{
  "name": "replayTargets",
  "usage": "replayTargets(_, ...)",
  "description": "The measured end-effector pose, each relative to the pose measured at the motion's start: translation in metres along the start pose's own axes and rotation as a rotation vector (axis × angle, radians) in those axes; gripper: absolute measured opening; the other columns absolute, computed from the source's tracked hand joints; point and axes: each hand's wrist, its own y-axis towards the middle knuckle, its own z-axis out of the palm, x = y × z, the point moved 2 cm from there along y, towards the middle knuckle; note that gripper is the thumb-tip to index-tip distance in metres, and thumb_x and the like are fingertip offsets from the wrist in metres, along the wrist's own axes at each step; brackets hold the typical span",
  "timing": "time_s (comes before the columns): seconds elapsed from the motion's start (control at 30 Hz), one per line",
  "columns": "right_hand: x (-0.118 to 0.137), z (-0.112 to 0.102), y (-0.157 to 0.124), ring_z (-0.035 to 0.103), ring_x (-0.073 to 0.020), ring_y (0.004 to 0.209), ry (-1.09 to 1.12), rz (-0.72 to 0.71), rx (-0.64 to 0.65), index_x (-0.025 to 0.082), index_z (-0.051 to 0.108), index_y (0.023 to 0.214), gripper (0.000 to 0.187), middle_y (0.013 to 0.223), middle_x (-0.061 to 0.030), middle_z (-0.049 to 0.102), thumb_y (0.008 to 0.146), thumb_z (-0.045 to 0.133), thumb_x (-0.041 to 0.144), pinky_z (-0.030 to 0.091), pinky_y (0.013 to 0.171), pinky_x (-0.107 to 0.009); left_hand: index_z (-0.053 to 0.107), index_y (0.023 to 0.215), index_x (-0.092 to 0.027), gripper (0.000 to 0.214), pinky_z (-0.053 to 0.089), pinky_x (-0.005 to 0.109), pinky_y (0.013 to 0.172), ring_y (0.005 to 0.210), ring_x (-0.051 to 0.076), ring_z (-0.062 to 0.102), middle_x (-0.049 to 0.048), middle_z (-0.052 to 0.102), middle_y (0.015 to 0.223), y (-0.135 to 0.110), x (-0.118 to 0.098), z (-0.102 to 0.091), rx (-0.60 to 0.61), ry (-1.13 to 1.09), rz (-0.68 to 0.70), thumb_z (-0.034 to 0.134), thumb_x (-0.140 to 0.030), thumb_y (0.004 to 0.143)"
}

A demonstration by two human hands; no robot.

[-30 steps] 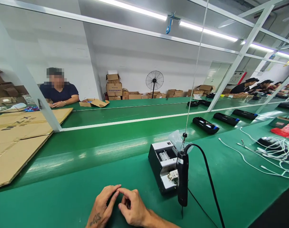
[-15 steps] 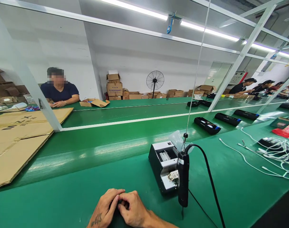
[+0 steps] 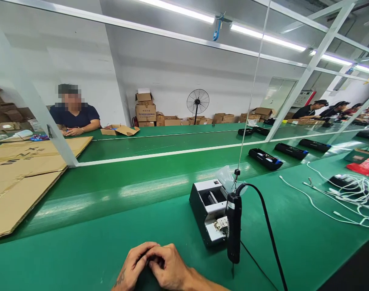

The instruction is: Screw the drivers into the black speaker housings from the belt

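My left hand (image 3: pixel 132 266): curled, fingertips meeting right hand, contents hidden | my right hand (image 3: pixel 168 266): curled against left, on green desk (image 3: pixel 81 250) | hanging screwdriver (image 3: pixel 233 228): 2 o'clock of hands, near | grey box (image 3: pixel 207 210): behind it

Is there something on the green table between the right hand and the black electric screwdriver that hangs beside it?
Nothing visible. The right hand rests against the left hand on the green table. Only bare table surface lies between it and the hanging screwdriver. The grey box stands farther back, beside the screwdriver.
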Motion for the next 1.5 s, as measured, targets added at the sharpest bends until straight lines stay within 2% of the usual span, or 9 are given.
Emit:
replayTargets(0.13, 0.004, -0.002, 0.001, 0.058, -0.0124, 0.05, 0.014, -0.03, 0.019, 0.019, 0.075, 0.098, 0.033, 0.064, -0.0003, 0.067, 0.073, 0.054, 0.015, 0.045, 0.052, -0.019, 0.082, 0.095, -0.022, 0.051, 0.056, 0.041, 0.095, 0.098, 0.034, 0.07, 0.0118, 0.079, 0.101, 0.005, 0.0, 0.0, 0.041, -0.173, -0.064, 0.067, -0.067, 0.075)
replayTargets(0.23, 0.007, -0.003, 0.001, 0.057, -0.0111, 0.05, 0.022, -0.022, 0.047, 0.022, 0.073, 0.109, 0.041, 0.069, 0.0011, 0.068, 0.072, 0.055, 0.013, 0.045, 0.053, -0.018, 0.082, 0.097, -0.019, 0.054, 0.055, 0.041, 0.092, 0.098, 0.034, 0.068, 0.0125, 0.078, 0.103, 0.004, -0.008, 0.0, 0.034, -0.363, -0.165, 0.071, -0.066, 0.072)
replayTargets(0.33, 0.009, -0.003, 0.001, 0.054, -0.0102, 0.049, 0.014, 0.002, 0.071, 0.025, 0.069, 0.118, 0.051, 0.068, 0.0037, 0.065, 0.07, 0.056, 0.012, 0.045, 0.053, -0.017, 0.081, 0.096, -0.018, 0.052, 0.055, 0.035, 0.079, 0.084, 0.027, 0.065, 0.0102, 0.076, 0.095, 0.002, -0.019, 0.0, -0.022, -0.537, -0.27, 0.077, -0.062, 0.07)
replayTargets(0.43, 0.009, -0.002, 0.0, 0.052, -0.01, 0.048, 0.004, 0.008, 0.085, 0.028, 0.067, 0.123, 0.058, 0.064, 0.0058, 0.06, 0.069, 0.057, 0.01, 0.045, 0.054, -0.017, 0.08, 0.095, -0.018, 0.049, 0.05, 0.03, 0.071, 0.074, 0.02, 0.06, 0.0072, 0.073, 0.086, 0.002, -0.027, 0.002, -0.019, -0.637, -0.314, 0.08, -0.06, 0.069)
replayTargets(0.67, 0.004, -0.001, 0.0, 0.05, -0.0097, 0.048, 0.036, -0.01, 0.081, 0.025, 0.069, 0.11, 0.043, 0.064, 0.0051, 0.058, 0.071, 0.055, 0.011, 0.042, 0.051, -0.017, 0.08, 0.098, -0.016, 0.052, 0.047, 0.031, 0.067, 0.069, 0.02, 0.058, 0.0061, 0.07, 0.078, 0.006, -0.021, 0.005, 0.081, -0.609, -0.246, 0.079, -0.06, 0.07)
replayTargets(0.8, 0.004, 0.0, 0.001, 0.049, -0.01, 0.047, 0.029, -0.002, 0.076, 0.024, 0.07, 0.111, 0.042, 0.061, 0.005, 0.057, 0.073, 0.056, 0.013, 0.041, 0.05, -0.018, 0.081, 0.098, -0.019, 0.048, 0.047, 0.03, 0.068, 0.073, 0.021, 0.06, 0.0067, 0.072, 0.084, 0.006, -0.018, 0.003, 0.07, -0.576, -0.227, 0.08, -0.057, 0.069)
replayTargets(1.07, 0.005, -0.001, -0.001, 0.057, -0.0116, 0.052, -0.027, 0.015, 0.103, 0.024, 0.069, 0.117, 0.046, 0.069, 0.0025, 0.066, 0.074, 0.056, 0.013, 0.046, 0.055, -0.018, 0.08, 0.104, -0.017, 0.053, 0.049, 0.034, 0.072, 0.076, 0.025, 0.061, 0.0085, 0.073, 0.083, 0.005, -0.009, 0.002, 0.099, -0.525, -0.245, 0.076, -0.057, 0.07)
replayTargets(1.27, 0.005, -0.002, 0.0, 0.058, -0.0119, 0.052, -0.077, 0.016, 0.122, 0.024, 0.068, 0.117, 0.044, 0.067, 0.0028, 0.065, 0.075, 0.057, 0.014, 0.047, 0.056, -0.018, 0.08, 0.104, -0.016, 0.055, 0.051, 0.037, 0.079, 0.084, 0.028, 0.064, 0.0117, 0.075, 0.096, 0.003, -0.005, 0.001, 0.067, -0.501, -0.24, 0.075, -0.059, 0.071)
replayTargets(1.5, 0.004, -0.001, 0.0, 0.058, -0.012, 0.052, -0.069, 0.012, 0.125, 0.024, 0.066, 0.115, 0.044, 0.067, 0.0029, 0.065, 0.074, 0.055, 0.014, 0.047, 0.056, -0.018, 0.08, 0.106, -0.018, 0.053, 0.052, 0.039, 0.086, 0.092, 0.031, 0.065, 0.0118, 0.076, 0.099, -0.001, 0.014, 0.005, 0.012, -0.514, -0.24, 0.074, -0.058, 0.073)
